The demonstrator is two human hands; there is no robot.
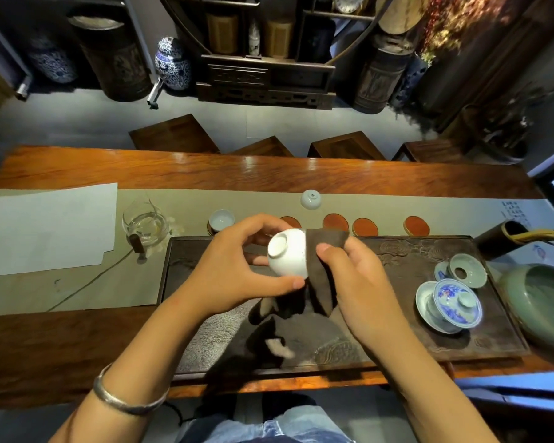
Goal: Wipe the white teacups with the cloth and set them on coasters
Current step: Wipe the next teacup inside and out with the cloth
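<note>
I am holding a white teacup [288,257] on its side above the dark carved tea tray [429,340], its foot ring turned toward me. My left hand [237,266] is clamping it, thumb under the lower wall and fingers curling over the top. My right hand [355,276] is pinching the brown cloth [322,270] against the cup's right flank, thumb pressing on the outside; the loose end is hanging below the grip onto the tray.

I judge the cup light, thin, glazed and brittle, likely slick if damp, so I am gripping wall against wall rather than by the rim. The cloth is soft and limp and will fold around the curve.

Just beyond the grip, a row of orange coasters [335,222] is lying along the tray's far edge, apparently free. To the far left of the grip another cup [221,219] is sitting on a coaster; farther out, an upturned cup [311,199] is waiting. To the right, well apart, a blue-and-white lidded bowl [449,306] is standing, so the forward path looks open.
</note>
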